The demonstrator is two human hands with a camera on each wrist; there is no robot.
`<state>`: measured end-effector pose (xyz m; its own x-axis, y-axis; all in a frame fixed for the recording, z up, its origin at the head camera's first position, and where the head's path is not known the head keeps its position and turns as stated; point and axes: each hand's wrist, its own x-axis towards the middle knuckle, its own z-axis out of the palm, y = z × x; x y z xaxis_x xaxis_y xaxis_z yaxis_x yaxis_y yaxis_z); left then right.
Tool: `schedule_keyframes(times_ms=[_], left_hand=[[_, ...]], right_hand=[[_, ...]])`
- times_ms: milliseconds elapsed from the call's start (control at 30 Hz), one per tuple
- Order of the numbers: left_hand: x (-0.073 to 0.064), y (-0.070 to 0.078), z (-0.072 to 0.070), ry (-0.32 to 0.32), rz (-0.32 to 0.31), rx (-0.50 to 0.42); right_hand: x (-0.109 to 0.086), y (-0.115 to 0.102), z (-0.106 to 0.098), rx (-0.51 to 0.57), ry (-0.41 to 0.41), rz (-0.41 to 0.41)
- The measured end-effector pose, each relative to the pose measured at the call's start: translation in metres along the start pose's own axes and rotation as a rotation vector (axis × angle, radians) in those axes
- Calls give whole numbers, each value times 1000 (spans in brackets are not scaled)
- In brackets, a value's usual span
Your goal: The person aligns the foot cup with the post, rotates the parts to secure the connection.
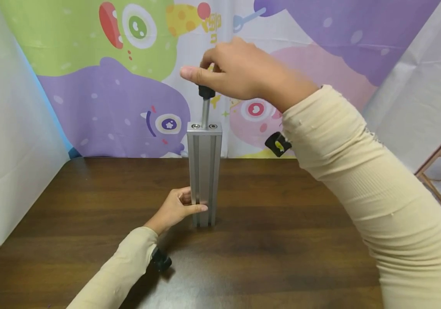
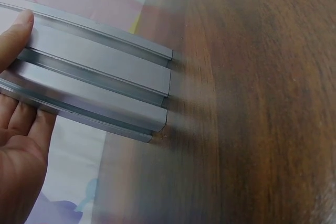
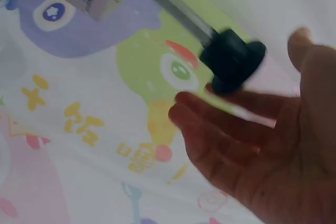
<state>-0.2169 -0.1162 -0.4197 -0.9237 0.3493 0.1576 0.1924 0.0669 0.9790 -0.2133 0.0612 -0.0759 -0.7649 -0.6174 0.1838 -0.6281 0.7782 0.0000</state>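
Observation:
A tall silver aluminium profile [image 1: 204, 171] with lengthwise grooves stands upright on the table. Two round screw heads show on its top end, and a thin metal rod [image 1: 205, 112] rises between them to a black knob [image 3: 231, 59]. Low on the profile, my left hand [image 1: 176, 206] grips it, thumb on the near face and fingers round the far side, as the left wrist view shows too. My right hand [image 1: 240, 68] is up at the knob. In the right wrist view its loosely bent fingers [image 3: 226, 124] and outstretched thumb are spread beside the knob, not closed round it.
The brown wooden table [image 1: 282, 240] reaches back to a cartoon-printed curtain [image 1: 135, 103] just behind the profile. White cloth panels [image 1: 4, 128] border the left and right sides. Small black wrist-worn devices [image 1: 161, 259] sit at both sleeves.

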Motion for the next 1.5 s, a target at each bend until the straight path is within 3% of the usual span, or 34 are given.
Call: schedule_keyframes(times_ms=[233, 400, 533, 767, 900, 1067, 1167, 1267, 1367, 1500], left_hand=[[0, -1, 0, -2, -5, -18], [1, -1, 0, 1, -5, -11], [1, -1, 1, -5, -12, -21], [2, 0, 1, -12, -3, -16], [2, 0, 1, -10, -1, -22], [0, 0, 1, -10, -8, -29], [-1, 0, 1, -12, -9, -32], [-2, 0, 1, -13, -13, -34], [-2, 1, 1, -14, -15, -36], [-3, 2, 1, -14, -20, -28]], right_hand=[[-3, 12, -18, 67, -206, -252], [1, 12, -17, 81, -260, -280], [3, 11, -13, 33, -163, -219], [5, 2, 2, -36, 101, 28], [6, -2, 9, -50, 150, 78], [4, -2, 12, -56, 162, 65], [0, -1, 10, -37, 117, 47], [-3, 2, 3, -3, 9, 10], [-5, 7, -4, 47, -106, -79], [-5, 14, -12, 96, -196, -221]])
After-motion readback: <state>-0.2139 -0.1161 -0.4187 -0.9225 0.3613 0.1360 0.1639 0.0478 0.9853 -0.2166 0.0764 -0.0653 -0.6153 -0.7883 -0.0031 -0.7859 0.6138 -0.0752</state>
